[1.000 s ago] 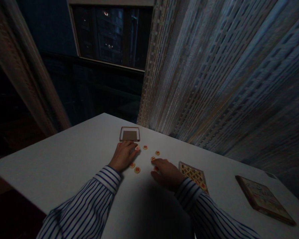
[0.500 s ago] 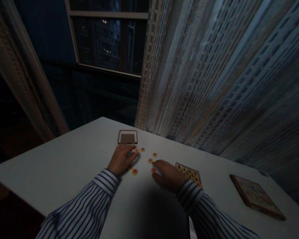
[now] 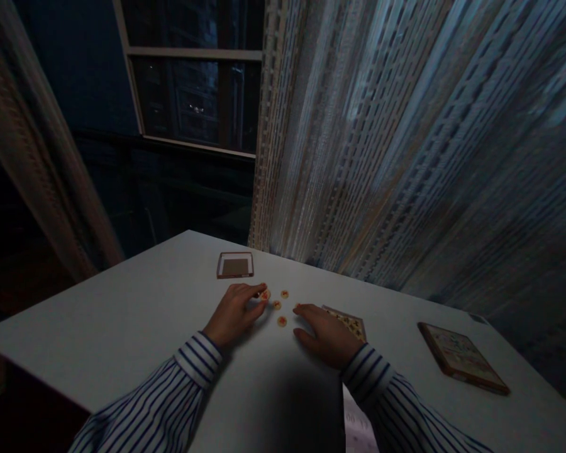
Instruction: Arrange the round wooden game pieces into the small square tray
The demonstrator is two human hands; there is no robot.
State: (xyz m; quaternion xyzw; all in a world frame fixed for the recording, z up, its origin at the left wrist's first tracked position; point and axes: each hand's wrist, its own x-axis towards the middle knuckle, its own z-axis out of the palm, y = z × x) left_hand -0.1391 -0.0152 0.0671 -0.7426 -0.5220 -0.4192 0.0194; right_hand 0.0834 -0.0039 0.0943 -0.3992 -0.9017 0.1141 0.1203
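Note:
My left hand (image 3: 233, 314) has its thumb and index finger closed around a round, pale xiangqi piece (image 3: 265, 295) with a red mark. Another reddish piece shows in part at its index fingertip. Just right of it, three more xiangqi pieces lie flat on the white table: one at the back (image 3: 284, 294), one in the middle (image 3: 277, 305) and one in front (image 3: 282, 321). My right hand (image 3: 327, 333) hovers low with thumb and fingers apart. A partly hidden piece (image 3: 297, 306) shows at its index fingertip.
Behind my left hand is a shallow open box or lid (image 3: 236, 255). Right of my right hand, a tray (image 3: 364, 328) of pieces is partly covered. A flat picture-topped box (image 3: 465, 355) lies farther right. A lit screen (image 3: 357, 418) shows by my right sleeve. Curtains (image 3: 349, 126) hang behind the table.
The view has shifted, so the table sits lower and further left. My left hand has come nearer the loose pieces; those below it no longer show. A piece now shows at my right fingertip.

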